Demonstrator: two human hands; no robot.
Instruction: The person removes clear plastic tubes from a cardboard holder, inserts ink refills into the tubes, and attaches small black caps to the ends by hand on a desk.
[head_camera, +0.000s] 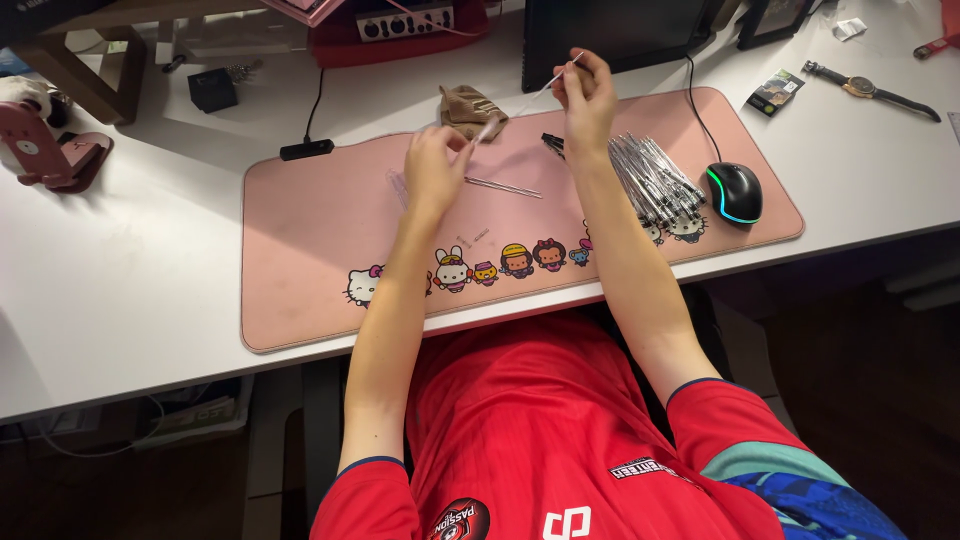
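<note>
- The right hand pinched the upper end of a thin clear tube between thumb and fingertips, raised above the mat.
- The left hand pinched the tube's lower end, fingers curled together, so the tube ran slantwise between both hands.
- Another clear tube lay on the mat just right of the left hand.
- A pile of clear tubes lay beside the right forearm, near a black mouse (its rim glowed green and blue).
- A tan cloth sat at the mat's far edge, between the hands.
- The pink mat, with cartoon figures along its near edge, covered the middle of a white desk.
- Farther out were a wristwatch at the right, a pink stand at the left and a dark monitor base behind.
- The room below the desk was dark; cables showed at the lower left.
</note>
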